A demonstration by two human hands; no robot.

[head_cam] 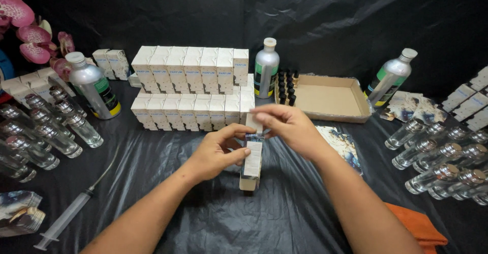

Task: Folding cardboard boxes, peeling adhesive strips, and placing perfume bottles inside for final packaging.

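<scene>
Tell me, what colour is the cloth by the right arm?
Orange cloth, seen best in the head view, beside the right arm.

Work surface covered by a glossy black plastic sheet, creased and catching bright highlights from light overhead. Behind it hangs a black cloth backdrop, draped in loose folds and closing off the whole rear of the scene, so that no wall, window or floor shows. Pink orchid blooms stand at the far left edge, against the backdrop.
</scene>
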